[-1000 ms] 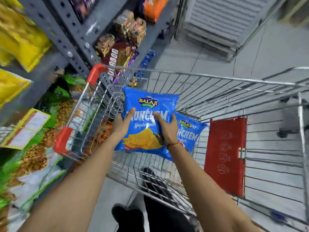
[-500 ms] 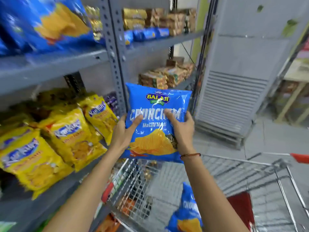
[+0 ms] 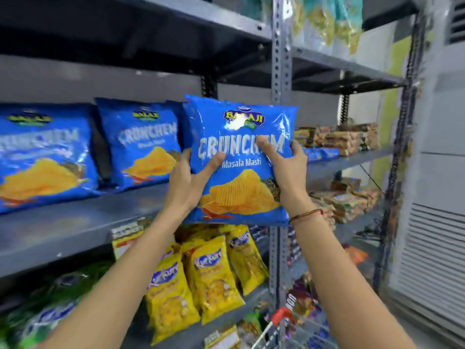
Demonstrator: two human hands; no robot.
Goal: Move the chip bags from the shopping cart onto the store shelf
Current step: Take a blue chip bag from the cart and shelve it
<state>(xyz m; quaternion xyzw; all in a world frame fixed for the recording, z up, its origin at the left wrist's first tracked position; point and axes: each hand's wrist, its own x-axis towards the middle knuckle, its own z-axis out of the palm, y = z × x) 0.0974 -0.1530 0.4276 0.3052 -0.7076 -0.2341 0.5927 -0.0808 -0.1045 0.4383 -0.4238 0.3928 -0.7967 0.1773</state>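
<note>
I hold a blue chip bag [image 3: 239, 137] upright in front of the grey store shelf [image 3: 83, 217], at its right end beside the metal upright. My left hand [image 3: 191, 182] grips the bag's left edge, thumb on the front. My right hand [image 3: 286, 167] grips its right edge. Two matching blue chip bags [image 3: 148, 144] [image 3: 42, 157] lean on the shelf to the left. Only a corner of the shopping cart [image 3: 281, 321], with its red bumper, shows at the bottom right.
Yellow snack bags [image 3: 214, 278] fill the shelf below. Green bags [image 3: 47, 313] lie lower left. A perforated metal upright [image 3: 280, 59] stands right of the held bag. Brown packets [image 3: 344, 138] sit on the neighbouring rack. A white louvred unit [image 3: 435, 260] stands at the far right.
Both hands lifted the blue chip bag out of the cart and up to the level of the shelf with the other blue bags. My view rose from the cart to the shelves.
</note>
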